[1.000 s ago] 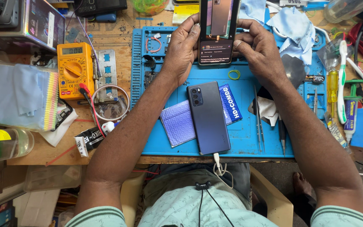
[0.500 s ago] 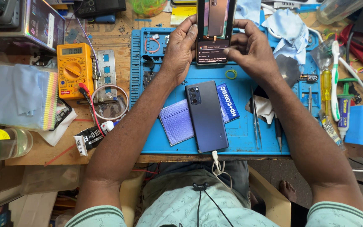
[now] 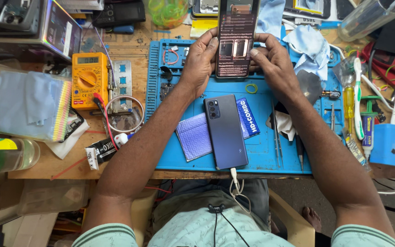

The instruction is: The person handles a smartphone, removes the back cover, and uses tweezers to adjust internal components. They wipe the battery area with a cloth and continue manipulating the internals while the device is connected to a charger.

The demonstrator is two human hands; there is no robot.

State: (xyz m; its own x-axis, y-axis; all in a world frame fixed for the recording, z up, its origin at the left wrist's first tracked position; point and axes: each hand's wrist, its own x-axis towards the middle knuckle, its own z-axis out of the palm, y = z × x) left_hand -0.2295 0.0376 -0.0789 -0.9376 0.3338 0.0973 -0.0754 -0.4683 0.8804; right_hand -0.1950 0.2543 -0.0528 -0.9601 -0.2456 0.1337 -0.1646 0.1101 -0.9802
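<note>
We see both hands up over the far edge of the blue mat (image 3: 261, 155). The left hand (image 3: 202, 59) has its grip closed along one side of the lit phone (image 3: 236, 36), held upright above the mat; the right hand (image 3: 273, 64) grips the other side, thumb seemingly on the screen, though it's hard to tell. A dark phone (image 3: 226, 131) lies face down nearer us, with a yellow multimeter (image 3: 89, 78) on the desk (image 3: 129, 45).

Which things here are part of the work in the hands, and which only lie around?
In use: lit phone, left hand, right hand.

Lying about: dark phone, yellow multimeter, tweezers, blue mat.
</note>
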